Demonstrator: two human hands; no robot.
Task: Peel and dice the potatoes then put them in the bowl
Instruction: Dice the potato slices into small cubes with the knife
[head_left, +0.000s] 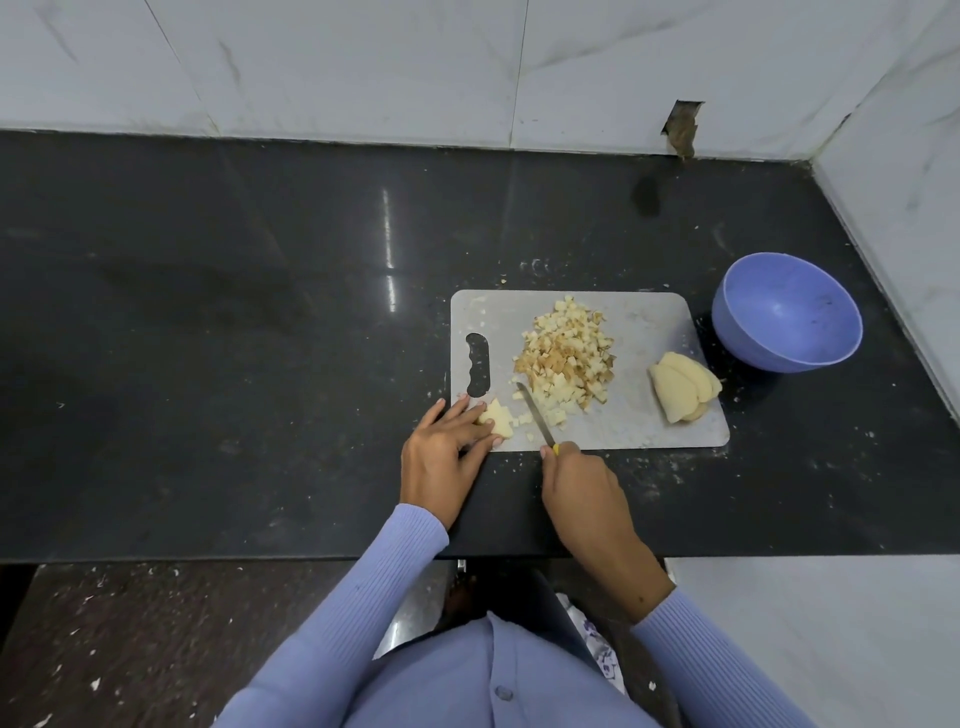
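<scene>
Now the left hand (441, 457) pins a potato piece (496, 418) at the board's (649, 332) near-left corner; the right hand (584, 493) grips the knife (535, 413) just beside those fingertips, so a slip could nick them.

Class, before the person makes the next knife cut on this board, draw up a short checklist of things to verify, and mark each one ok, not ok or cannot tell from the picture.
1. Right hand grips the small yellow-handled knife: ok.
2. Left hand steadies the partly cut pale potato piece: ok.
3. Left fingers tucked back from the blade: not ok, they lie straight beside the piece.
4. Grey rectangular cutting board lies flat on the black counter: ok.
5. Diced potato pile leaves cutting room: ok.
6. Blue round bowl ready and empty: ok.
</scene>
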